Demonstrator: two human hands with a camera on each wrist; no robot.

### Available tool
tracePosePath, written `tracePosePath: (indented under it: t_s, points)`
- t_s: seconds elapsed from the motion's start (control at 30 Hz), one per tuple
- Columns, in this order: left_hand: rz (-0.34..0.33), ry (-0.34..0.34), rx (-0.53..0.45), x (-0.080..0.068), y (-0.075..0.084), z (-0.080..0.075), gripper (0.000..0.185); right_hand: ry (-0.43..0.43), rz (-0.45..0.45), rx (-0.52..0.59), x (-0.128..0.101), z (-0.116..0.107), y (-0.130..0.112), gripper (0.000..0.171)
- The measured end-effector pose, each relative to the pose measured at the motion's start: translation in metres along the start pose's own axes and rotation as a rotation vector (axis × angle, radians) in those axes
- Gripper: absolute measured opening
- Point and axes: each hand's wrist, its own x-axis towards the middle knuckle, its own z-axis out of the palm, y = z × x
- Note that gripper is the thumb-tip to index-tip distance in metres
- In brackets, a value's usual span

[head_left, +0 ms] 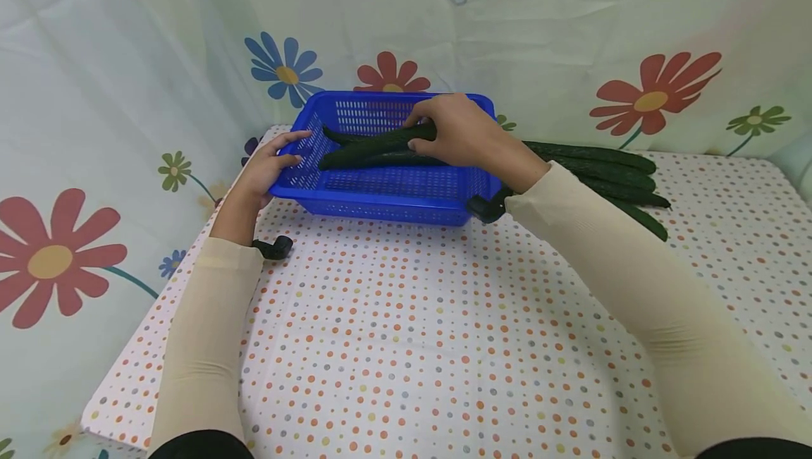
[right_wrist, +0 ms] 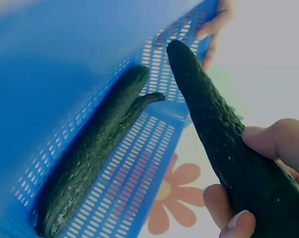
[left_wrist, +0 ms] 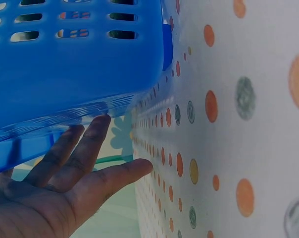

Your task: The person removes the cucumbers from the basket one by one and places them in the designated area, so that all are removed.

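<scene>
Cucumbers (right_wrist: 91, 148) are lying in the basket (head_left: 380, 211). At its left end, my left hand (head_left: 263, 168) is touching it with fingers fairly straight. Over the basket, my right hand (head_left: 462, 132) is pinching another cucumber (head_left: 377, 147), its free end pointing left. To the right, more cucumbers (head_left: 596, 163) are resting on the table (head_left: 406, 332). With its left end unheld, the pinched cucumber could be swivelling and slipping if I'm loosening too soon; if it's knocking the left wall, the lightly braced basket could be sliding.
</scene>
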Motion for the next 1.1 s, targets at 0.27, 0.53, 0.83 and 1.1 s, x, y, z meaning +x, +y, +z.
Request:
tracePosePath:
  t_s: [0.27, 0.53, 0.83, 1.1]
  points:
    - [-0.011, -0.004, -0.029, 0.001, 0.001, 0.0, 0.043, 0.143, 0.042, 0.062, -0.041, -0.008, 0.005, 0.031]
    - [-0.008, 0.004, 0.005, -0.002, 0.001, -0.004, 0.043, 0.218, 0.009, 0.111, -0.08, 0.0, 0.009, 0.032]
    - [-0.012, -0.001, -0.014, 0.0, 0.001, -0.004, 0.043, 0.275, 0.032, 0.076, -0.126, 0.008, 0.013, 0.032]
    - [-0.017, -0.016, -0.034, 0.001, 0.001, -0.004, 0.043, 0.31, 0.007, 0.085, -0.153, 0.016, 0.02, 0.031]
